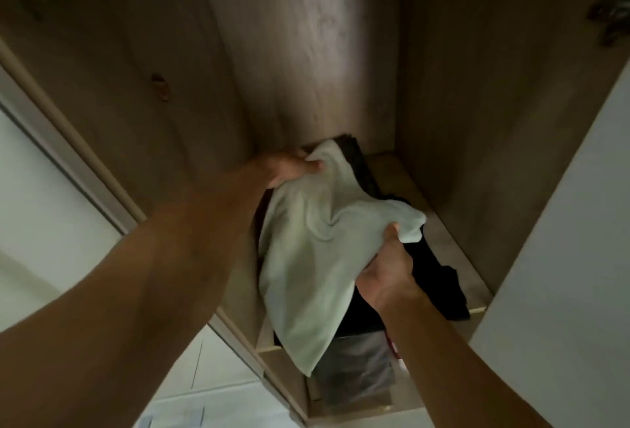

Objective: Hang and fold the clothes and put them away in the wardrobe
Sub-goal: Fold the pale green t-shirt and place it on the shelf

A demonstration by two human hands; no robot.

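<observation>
A pale green garment (306, 257) hangs slack between my two hands inside the wooden wardrobe (306, 52). My left hand (289, 168) grips its far corner near the back of the compartment. Its near right corner is pinched by my right hand (388, 267), thumb on top. The garment's lower edge droops past the front edge of the wooden shelf (453, 250). Beneath it lie dark folded clothes: a black piece (439, 284) on the shelf and a dark brown piece (354, 161) at the back.
A grey folded item (354, 369) sits on the shelf below. The white wardrobe door (562, 257) stands open at the right. The wardrobe's left side panel (119, 104) and a pale floor (211, 376) lie to the left.
</observation>
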